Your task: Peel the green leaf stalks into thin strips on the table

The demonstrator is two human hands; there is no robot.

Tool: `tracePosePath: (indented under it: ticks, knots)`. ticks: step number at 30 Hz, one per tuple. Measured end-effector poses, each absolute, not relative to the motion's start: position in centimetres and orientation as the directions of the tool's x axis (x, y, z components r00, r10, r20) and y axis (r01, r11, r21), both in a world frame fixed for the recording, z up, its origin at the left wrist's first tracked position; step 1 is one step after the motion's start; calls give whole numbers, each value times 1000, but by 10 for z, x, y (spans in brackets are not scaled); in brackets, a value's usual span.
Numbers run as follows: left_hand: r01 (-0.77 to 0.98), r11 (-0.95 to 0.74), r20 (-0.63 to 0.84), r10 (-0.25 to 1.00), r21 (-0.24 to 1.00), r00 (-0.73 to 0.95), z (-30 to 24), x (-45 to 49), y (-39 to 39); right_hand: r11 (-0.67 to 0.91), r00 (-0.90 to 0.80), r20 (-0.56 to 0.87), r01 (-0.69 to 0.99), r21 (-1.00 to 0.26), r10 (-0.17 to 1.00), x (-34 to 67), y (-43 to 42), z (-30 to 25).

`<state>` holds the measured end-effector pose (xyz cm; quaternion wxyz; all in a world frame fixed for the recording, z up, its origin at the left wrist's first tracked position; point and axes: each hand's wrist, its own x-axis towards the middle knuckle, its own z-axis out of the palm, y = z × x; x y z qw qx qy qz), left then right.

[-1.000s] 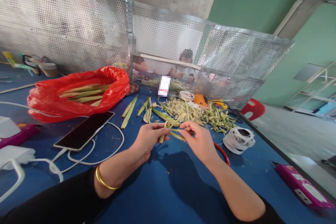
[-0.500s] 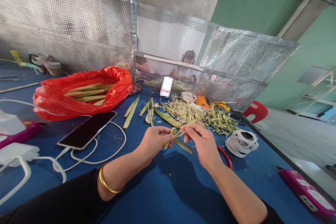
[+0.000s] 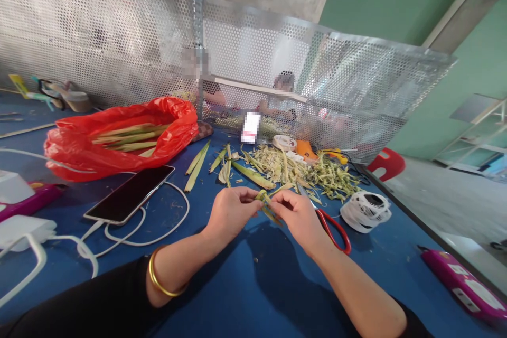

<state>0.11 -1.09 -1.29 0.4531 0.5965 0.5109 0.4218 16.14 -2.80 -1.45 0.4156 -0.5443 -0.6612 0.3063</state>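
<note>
A narrow yellow-green leaf strip, looped or folded, is pinched between the fingertips of my left hand. My right hand grips the same strip from the other side, its fingertips close to the left ones. Loose ends of the strip stick out above and below the fingers. Red-handled scissors lie on the table behind my right hand, their blades partly hidden by it. Just beyond both hands are a broad green leaf piece and a heap of pale shredded strips.
At the left stand a red plastic bag of long leaves and a phone with a white cable. A white spool and a purple power strip are at the right. Behind, a perforated metal screen separates people opposite.
My right hand has come nearer and lower toward my left, closing the gap between the fingertips. The scissors show more now. The view has shifted slightly.
</note>
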Motion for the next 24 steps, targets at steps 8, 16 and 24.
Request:
tracePosePath:
  ticks: [8, 16, 24]
  knots:
    - [380, -113, 63, 988, 918, 142, -13, 0, -15, 210, -28, 237, 568, -796, 971, 159, -30, -11]
    - [510, -236, 186, 971, 827, 148, -9, -1, -20, 155, 5, 198, 599, -786, 980, 157, -31, -8]
    - [584, -243, 185, 970, 774, 158, -7, 0, -21, 214, -36, 240, 596, -774, 970, 158, -30, -13]
